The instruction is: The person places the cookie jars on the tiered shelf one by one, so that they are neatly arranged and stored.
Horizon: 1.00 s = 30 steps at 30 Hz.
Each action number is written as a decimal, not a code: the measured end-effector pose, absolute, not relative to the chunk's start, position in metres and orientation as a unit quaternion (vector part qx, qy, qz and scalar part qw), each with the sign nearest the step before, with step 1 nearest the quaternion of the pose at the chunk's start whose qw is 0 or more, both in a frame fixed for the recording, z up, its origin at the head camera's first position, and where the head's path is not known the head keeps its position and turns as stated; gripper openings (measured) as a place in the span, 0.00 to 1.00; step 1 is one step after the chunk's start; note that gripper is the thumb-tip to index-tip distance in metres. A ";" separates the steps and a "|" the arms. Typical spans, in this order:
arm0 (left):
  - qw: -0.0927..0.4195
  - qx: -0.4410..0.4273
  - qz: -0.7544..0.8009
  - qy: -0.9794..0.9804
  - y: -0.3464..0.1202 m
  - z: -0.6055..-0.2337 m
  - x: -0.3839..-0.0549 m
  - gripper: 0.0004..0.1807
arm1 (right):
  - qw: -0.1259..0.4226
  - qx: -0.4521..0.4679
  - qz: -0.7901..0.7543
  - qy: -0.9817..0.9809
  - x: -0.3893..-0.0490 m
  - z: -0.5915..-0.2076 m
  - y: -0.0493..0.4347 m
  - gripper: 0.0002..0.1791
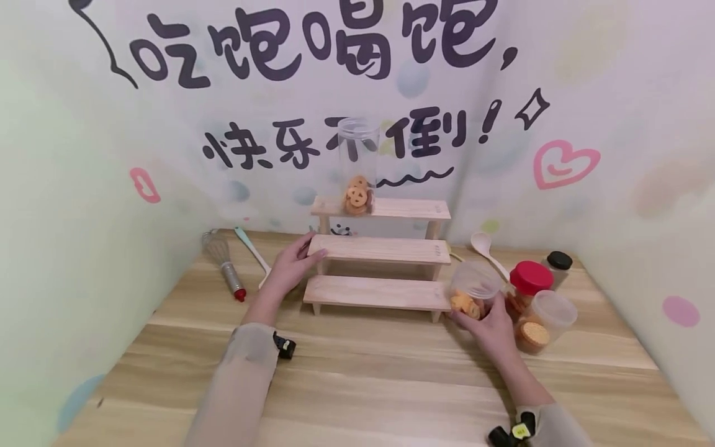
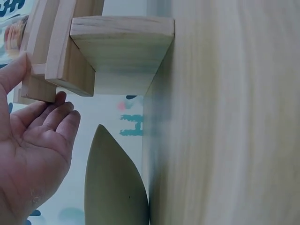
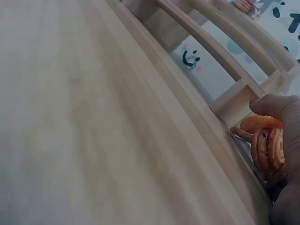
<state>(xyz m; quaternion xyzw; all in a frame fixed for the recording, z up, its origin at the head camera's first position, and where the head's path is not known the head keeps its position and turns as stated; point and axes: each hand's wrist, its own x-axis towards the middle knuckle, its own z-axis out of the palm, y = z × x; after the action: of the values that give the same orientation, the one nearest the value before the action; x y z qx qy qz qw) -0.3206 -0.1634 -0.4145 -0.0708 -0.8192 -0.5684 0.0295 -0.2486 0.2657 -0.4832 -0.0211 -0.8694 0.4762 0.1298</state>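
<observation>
Your left hand (image 1: 289, 267) narrowly pinches the rack (image 1: 380, 249) at nine o'clock, probably steadying it, while your right hand (image 1: 493, 328) curls half-open fingers round the jar (image 1: 473, 282) at the rack's four o'clock, likely for control.

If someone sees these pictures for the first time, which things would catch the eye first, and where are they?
Probably the large black lettering across the pale wall, then the three-step light wooden stand below it, carrying a tall clear cylindrical jar of cookies on top. At the stand's right end, the right hand holds a shorter clear jar of cookies; farther right, a round red lid stands out.
</observation>
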 end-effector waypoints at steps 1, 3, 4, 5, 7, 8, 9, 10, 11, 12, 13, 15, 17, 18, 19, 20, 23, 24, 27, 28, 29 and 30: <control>0.028 -0.069 -0.572 -0.817 -0.162 -0.415 -0.322 0.43 | 0.134 -0.024 0.473 -0.870 -0.252 -0.484 0.267 0.51; 0.025 -0.066 -0.577 -0.814 -0.159 -0.417 -0.325 0.43 | 0.137 -0.032 0.470 -0.871 -0.258 -0.485 0.268 0.49; 0.022 -0.065 -0.579 -0.812 -0.158 -0.417 -0.326 0.43 | 0.138 -0.034 0.472 -0.870 -0.261 -0.485 0.268 0.49; 0.021 -0.062 -0.580 -0.812 -0.157 -0.417 -0.326 0.43 | 0.138 -0.037 0.476 -0.868 -0.264 -0.485 0.267 0.48; 0.021 -0.055 -0.577 -0.814 -0.156 -0.417 -0.326 0.43 | 0.135 -0.042 0.484 -0.864 -0.267 -0.487 0.266 0.47; 0.022 -0.053 -0.577 -0.814 -0.156 -0.417 -0.326 0.43 | 0.133 -0.045 0.486 -0.863 -0.269 -0.487 0.265 0.47; 0.022 -0.053 -0.578 -0.814 -0.156 -0.416 -0.326 0.43 | 0.132 -0.046 0.489 -0.861 -0.269 -0.488 0.264 0.46; 0.023 -0.053 -0.579 -0.813 -0.156 -0.416 -0.326 0.43 | 0.131 -0.046 0.493 -0.859 -0.269 -0.488 0.263 0.46; 0.023 -0.053 -0.580 -0.813 -0.156 -0.416 -0.326 0.43 | 0.132 -0.046 0.495 -0.857 -0.270 -0.488 0.263 0.46; 0.023 -0.053 -0.582 -0.811 -0.155 -0.415 -0.325 0.43 | 0.134 -0.046 0.494 -0.858 -0.269 -0.488 0.262 0.46; 0.023 -0.055 -0.584 -0.810 -0.155 -0.415 -0.325 0.43 | 0.135 -0.045 0.496 -0.857 -0.268 -0.488 0.262 0.46; 0.022 -0.059 -0.583 -0.810 -0.154 -0.414 -0.325 0.43 | 0.138 -0.042 0.497 -0.856 -0.267 -0.487 0.263 0.46; 0.024 -0.061 -0.580 -0.812 -0.154 -0.413 -0.325 0.43 | 0.139 -0.036 0.498 -0.855 -0.266 -0.486 0.264 0.48; 0.024 -0.063 -0.580 -0.812 -0.153 -0.412 -0.324 0.43 | 0.138 -0.035 0.498 -0.855 -0.265 -0.485 0.264 0.48; 0.026 -0.064 -0.579 -0.813 -0.153 -0.412 -0.324 0.43 | 0.138 -0.033 0.501 -0.854 -0.265 -0.485 0.264 0.49; 0.026 -0.064 -0.578 -0.813 -0.153 -0.411 -0.324 0.43 | 0.137 -0.034 0.500 -0.854 -0.264 -0.484 0.264 0.49; 0.025 -0.062 -0.576 -0.815 -0.155 -0.412 -0.324 0.42 | 0.139 -0.041 0.498 -0.855 -0.262 -0.483 0.262 0.49; 0.026 -0.062 -0.576 -0.815 -0.156 -0.412 -0.324 0.42 | 0.141 -0.046 0.494 -0.856 -0.261 -0.482 0.261 0.49; 0.027 -0.062 -0.573 -0.817 -0.159 -0.414 -0.324 0.43 | 0.152 -0.058 0.486 -0.859 -0.259 -0.481 0.258 0.48; 0.027 -0.062 -0.572 -0.817 -0.161 -0.415 -0.324 0.44 | 0.158 -0.061 0.486 -0.857 -0.258 -0.481 0.256 0.47; 0.027 -0.062 -0.572 -0.818 -0.163 -0.416 -0.324 0.44 | 0.166 -0.062 0.488 -0.854 -0.258 -0.481 0.255 0.47; 0.027 -0.062 -0.572 -0.818 -0.164 -0.416 -0.324 0.44 | 0.175 -0.066 0.490 -0.851 -0.257 -0.480 0.253 0.48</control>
<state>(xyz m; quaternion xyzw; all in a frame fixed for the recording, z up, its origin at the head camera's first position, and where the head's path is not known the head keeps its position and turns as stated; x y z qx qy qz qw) -0.3243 -0.1642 -0.4163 -0.0616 -0.8178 -0.5715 0.0267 -0.2574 0.2526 -0.4803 -0.0661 -0.8515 0.4900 0.1746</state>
